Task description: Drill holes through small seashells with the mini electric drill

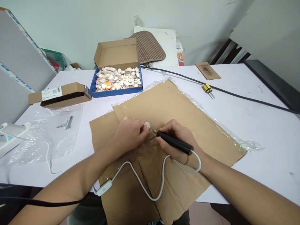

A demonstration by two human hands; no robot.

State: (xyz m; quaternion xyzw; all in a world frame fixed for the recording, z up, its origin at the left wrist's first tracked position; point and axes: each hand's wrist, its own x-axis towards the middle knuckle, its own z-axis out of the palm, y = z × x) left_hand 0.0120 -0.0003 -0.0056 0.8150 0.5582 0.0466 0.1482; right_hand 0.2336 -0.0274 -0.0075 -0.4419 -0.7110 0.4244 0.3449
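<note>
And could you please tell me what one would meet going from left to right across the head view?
White power strip, metal wrench, left hand, small white shell, black pen-shaped tool, yellow-and-black screwdriver.

The wall [75,28] is pale, with a few dark smudges. A white table [246,128] stands in front of it. Gray boards [21,47] stand on the left. Below, a bit of pinkish floor [202,214] shows.

Ribbed shell [147,125]; smooth, apparently plastic tool [174,142]
</note>
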